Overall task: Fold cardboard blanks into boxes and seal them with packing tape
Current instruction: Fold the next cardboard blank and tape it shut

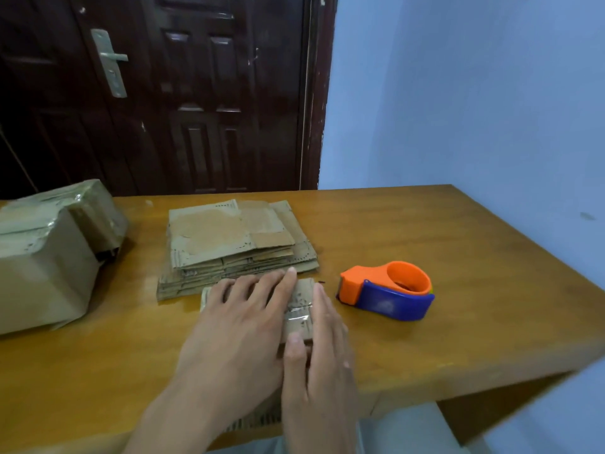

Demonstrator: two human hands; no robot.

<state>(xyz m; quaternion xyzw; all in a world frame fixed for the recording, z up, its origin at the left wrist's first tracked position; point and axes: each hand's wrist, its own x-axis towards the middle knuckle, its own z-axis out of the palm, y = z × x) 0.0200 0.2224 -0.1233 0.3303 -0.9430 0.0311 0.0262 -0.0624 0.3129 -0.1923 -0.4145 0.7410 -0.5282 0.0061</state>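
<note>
Low in the centre of the frame, a small brown cardboard box (299,309) with a shiny strip of clear tape (297,315) along its top lies on the wooden table (458,290), long axis running up the frame. The left hand (242,326) presses flat on it, fingers straight; the right hand (322,352) lies flat along its right edge. The orange-and-blue tape dispenser (386,291) sits just right, nearer the right hand

One tape dispenser (386,291) is sitting on the worktop (425,244), and one stack of flat cardboard blanks (235,247) is lying there too, its sheets too many to count. Two taped boxes (49,257) are standing at the left, one small box (299,309) is lying under two hands (242,335).
</note>
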